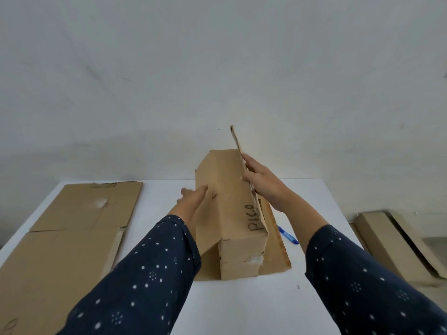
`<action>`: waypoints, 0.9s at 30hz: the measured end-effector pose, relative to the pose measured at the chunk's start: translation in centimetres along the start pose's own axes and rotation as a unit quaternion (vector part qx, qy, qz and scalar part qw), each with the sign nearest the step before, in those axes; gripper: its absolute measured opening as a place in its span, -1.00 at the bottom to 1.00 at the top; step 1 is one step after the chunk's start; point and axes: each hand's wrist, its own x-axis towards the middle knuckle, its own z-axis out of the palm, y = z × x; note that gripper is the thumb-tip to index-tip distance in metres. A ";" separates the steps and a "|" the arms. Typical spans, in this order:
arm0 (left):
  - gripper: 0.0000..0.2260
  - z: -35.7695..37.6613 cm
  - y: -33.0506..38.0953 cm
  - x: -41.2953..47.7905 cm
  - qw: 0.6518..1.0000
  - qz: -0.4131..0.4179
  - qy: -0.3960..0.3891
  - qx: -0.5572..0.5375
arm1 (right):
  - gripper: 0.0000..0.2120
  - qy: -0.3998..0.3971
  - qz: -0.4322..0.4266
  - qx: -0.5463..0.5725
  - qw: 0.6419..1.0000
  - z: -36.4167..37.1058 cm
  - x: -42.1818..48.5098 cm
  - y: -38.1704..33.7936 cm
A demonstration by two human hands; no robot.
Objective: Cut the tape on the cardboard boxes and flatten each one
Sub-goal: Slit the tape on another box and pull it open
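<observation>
A white desk (242, 298) fills the lower part of the view, and flattened cardboard (60, 250) already covers its left side, so at least one box looks finished. More folded cardboard (387, 245) lies on the floor to the right, off the desk. The box in hand (229, 201) stands in the middle of the desk, long and narrow. Its near end is open, with its side flaps splayed onto the surface and a scrap of torn tape (252, 259) on the end panel. The tape at that end therefore seems already cut, and the step under way is the flattening. The left hand (193, 199) is released, its fingers straight and laid flat against the box's left wall. The right hand (263, 184) has a grip on the upright flap (235, 139) that rises from the box's far right edge, fingers along its outer face and thumb hooked over to the inner side. A blue cutter or pen (287, 235), too small to tell which, lies on the desk just right of the box, untouched. Whether the far end is still taped is hidden. If it is free, the next move calls for pushing the two long walls in opposite directions so the tube shears and collapses flat.
</observation>
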 end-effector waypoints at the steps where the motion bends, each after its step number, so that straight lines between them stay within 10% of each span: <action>1: -0.27 0.0 -0.6 -0.2 0.999 -0.023 -0.032 -0.027 | -0.34 -0.001 -0.004 0.007 1.000 0.0 -0.1 -0.1; 7: -0.44 -3.7 0.0 0.6 0.993 0.059 -0.009 -0.098 | -0.36 0.016 -0.012 0.019 1.000 -0.8 0.1 0.4; 12: -0.52 -7.2 3.2 -1.6 0.959 0.118 -0.179 -0.185 | -0.45 0.016 -0.025 0.052 0.998 -0.2 0.3 -0.3; 22: -0.19 -1.9 2.6 -5.2 0.942 0.130 -0.308 -0.011 | -0.21 0.006 -0.030 -0.025 0.999 2.1 0.3 -1.1; 27: -0.01 -2.9 3.1 -6.1 0.957 0.088 -0.214 0.175 | -0.30 -0.014 0.016 -0.029 0.999 1.8 -0.1 -0.4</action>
